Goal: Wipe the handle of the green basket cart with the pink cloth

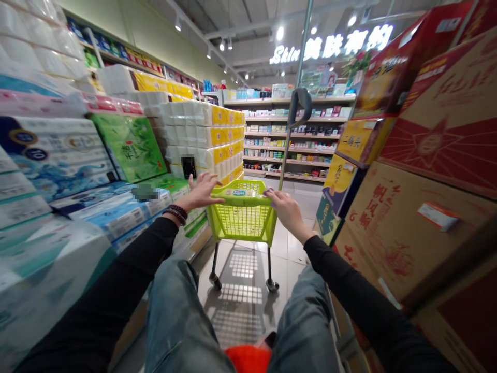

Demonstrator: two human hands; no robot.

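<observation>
A small lime-green shopping cart [243,224] with a basket of perforated plastic stands upright right in front of my knees. Its handle bar [240,194] carries a printed label and faces me. My left hand [202,190], with a beaded bracelet at the wrist, is at the left end of the bar, fingers spread and not wrapped round it. My right hand [286,208] has its fingers curled over the bar's right end. Something small and purplish shows by those fingertips, too small to name. A thin metal pole [285,158] with a dark grey loop [300,108] rises beside the cart's right side.
Packs of tissue [130,145] and stacked toilet rolls [209,127] line the left side. Printed cardboard cartons [404,223] rise close on the right. Cosmetics shelves [306,127] stand ahead across the tiled floor [287,248]. Something orange-red [248,358] lies between my legs.
</observation>
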